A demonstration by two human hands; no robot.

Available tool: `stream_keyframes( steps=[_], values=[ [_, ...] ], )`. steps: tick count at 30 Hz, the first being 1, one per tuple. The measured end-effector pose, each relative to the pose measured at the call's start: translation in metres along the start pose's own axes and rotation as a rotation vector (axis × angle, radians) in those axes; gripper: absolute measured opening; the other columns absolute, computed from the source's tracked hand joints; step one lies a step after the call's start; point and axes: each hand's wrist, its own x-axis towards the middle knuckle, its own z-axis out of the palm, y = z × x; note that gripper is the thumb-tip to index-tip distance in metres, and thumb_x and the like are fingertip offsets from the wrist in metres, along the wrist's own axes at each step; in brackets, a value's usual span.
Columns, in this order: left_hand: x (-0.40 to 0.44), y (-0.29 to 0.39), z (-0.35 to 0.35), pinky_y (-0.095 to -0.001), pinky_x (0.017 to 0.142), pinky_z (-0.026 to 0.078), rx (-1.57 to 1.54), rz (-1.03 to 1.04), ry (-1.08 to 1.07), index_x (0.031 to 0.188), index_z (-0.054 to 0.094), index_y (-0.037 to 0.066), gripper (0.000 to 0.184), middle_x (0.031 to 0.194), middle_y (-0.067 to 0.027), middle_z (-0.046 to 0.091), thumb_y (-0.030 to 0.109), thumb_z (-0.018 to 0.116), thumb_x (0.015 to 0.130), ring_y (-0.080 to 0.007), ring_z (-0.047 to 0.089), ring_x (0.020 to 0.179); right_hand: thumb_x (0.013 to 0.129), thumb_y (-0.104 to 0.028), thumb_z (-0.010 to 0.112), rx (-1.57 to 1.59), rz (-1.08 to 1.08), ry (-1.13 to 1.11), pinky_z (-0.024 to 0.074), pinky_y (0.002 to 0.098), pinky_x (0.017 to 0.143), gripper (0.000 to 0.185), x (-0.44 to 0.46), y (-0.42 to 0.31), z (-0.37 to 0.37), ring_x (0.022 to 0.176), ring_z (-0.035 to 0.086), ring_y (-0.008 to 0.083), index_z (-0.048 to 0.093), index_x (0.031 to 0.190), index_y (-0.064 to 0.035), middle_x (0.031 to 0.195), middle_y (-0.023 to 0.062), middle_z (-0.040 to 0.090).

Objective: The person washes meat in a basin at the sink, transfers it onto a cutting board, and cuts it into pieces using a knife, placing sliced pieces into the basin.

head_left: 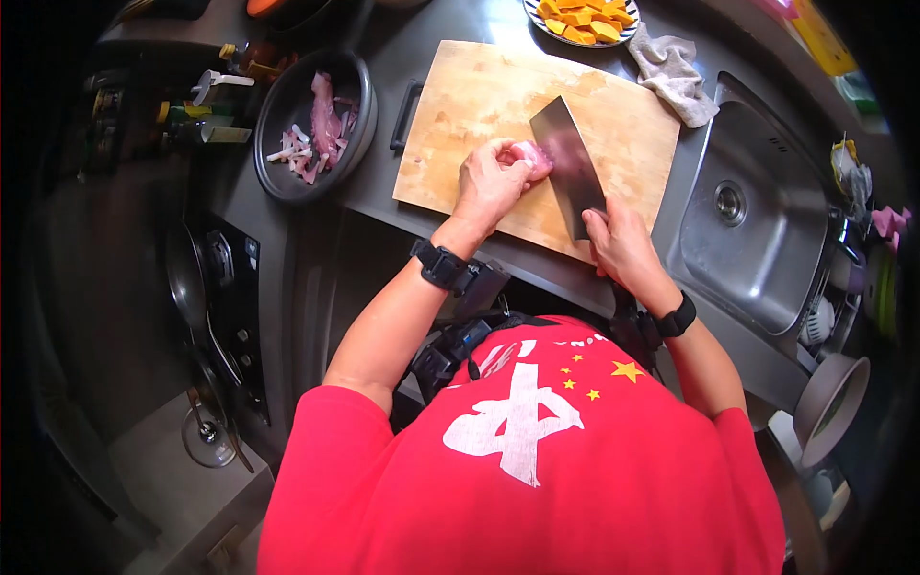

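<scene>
My left hand (492,182) has its fingers closed on a small piece of pink meat (536,160) above the wooden cutting board (460,105). My right hand (619,241) grips the handle of a cleaver (567,158), whose handle is mostly hidden by the fingers. The broad blade stands right beside the meat, seemingly touching it. To the left of the board, a dark bowl (268,158) holds a long piece of pink meat (327,120) and several cut strips (295,149).
A striped plate of orange chunks (582,19) stands behind the board. A grey cloth (668,72) lies over the board's back right corner. On the right is a steel sink (757,240); bottles and jars (244,62) stand at the left. A pan (830,407) is at lower right.
</scene>
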Motion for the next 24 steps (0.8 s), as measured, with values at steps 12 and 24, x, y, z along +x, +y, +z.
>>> stream_keyframes(
  steps=[12,24],
  values=[
    [0.001,-0.001,0.016,-0.0268,0.070,0.057,-0.124,0.166,-0.055,0.094,0.068,0.000,0.011,0.087,-0.0085,0.073,0.006,0.071,0.084,-0.0139,0.071,0.075,0.097,-0.015,0.059,-0.332,-0.317,0.359,0.0480,0.0555,0.059,0.016,-0.030,0.010,0.008,0.065,0.062,0.0462,0.050,0.099,-0.0014,0.067,0.0243,0.061],
    [0.010,-0.009,0.020,-0.0264,0.073,0.059,-0.364,-0.005,-0.049,0.108,0.059,-0.001,0.023,0.098,-0.0111,0.069,0.004,0.073,0.090,-0.0168,0.070,0.082,0.097,-0.014,0.059,-0.348,-0.344,0.392,0.0483,0.0542,0.056,0.014,-0.033,0.008,0.017,0.061,0.062,0.0440,0.051,0.102,-0.0039,0.063,0.0219,0.061]
  ],
)
